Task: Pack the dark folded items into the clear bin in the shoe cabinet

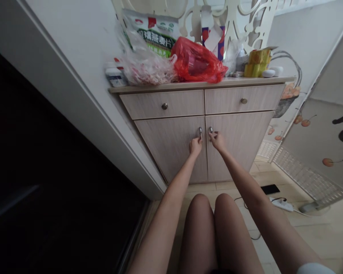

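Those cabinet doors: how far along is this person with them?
Already done: the hands are in place at the wood-look cabinet, though nothing looks opened. In hand: the left hand grips the left door's handle, and the right hand pinches the right door's handle. Left: both doors stand shut, so the cabinet's inside does not show.

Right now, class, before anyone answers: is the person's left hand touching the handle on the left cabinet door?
Touching: the head view shows the left hand with its fingertips against the lower end of the metal handle on the left cabinet door, no gap visible.
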Action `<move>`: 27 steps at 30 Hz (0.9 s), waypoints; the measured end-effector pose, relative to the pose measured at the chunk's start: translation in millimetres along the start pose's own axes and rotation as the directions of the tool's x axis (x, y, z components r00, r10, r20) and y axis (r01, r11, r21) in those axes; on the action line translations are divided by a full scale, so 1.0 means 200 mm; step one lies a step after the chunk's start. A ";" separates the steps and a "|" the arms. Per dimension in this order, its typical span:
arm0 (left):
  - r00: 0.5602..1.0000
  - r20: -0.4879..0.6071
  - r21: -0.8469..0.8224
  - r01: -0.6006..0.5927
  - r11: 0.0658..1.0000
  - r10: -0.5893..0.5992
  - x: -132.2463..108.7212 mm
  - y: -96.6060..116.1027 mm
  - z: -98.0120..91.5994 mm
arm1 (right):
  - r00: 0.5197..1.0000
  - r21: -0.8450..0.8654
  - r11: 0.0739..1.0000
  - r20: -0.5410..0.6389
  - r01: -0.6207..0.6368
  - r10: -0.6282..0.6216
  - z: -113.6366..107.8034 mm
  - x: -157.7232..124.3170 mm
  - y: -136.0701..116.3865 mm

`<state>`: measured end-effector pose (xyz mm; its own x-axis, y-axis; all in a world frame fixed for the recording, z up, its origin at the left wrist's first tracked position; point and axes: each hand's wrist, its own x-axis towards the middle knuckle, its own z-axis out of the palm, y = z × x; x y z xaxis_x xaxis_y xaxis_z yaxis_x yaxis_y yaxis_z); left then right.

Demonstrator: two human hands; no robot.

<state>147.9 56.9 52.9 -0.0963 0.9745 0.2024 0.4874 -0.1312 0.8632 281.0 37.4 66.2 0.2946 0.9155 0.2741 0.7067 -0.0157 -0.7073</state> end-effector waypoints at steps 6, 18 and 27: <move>0.954 0.301 -0.609 0.181 0.772 0.014 -0.30 -0.11 -0.20 | 0.906 0.838 0.427 0.413 -0.338 -0.095 -0.16 -0.31 0.18; 0.984 0.162 -0.964 0.143 0.223 0.070 -0.56 -0.08 -0.15 | 0.925 0.945 -0.015 0.317 -0.327 -0.211 -0.23 -0.46 0.17; 0.981 0.182 -0.959 0.161 0.233 0.070 -0.58 -0.14 -0.11 | 0.941 0.956 0.045 0.293 -0.290 -0.171 -0.17 -0.45 0.23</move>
<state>127.0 -55.6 15.9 0.0977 0.9797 0.1749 -0.7344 -0.0476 0.6771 308.9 -60.1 31.4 -0.0321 0.9816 0.1880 -0.6686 0.1187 -0.7341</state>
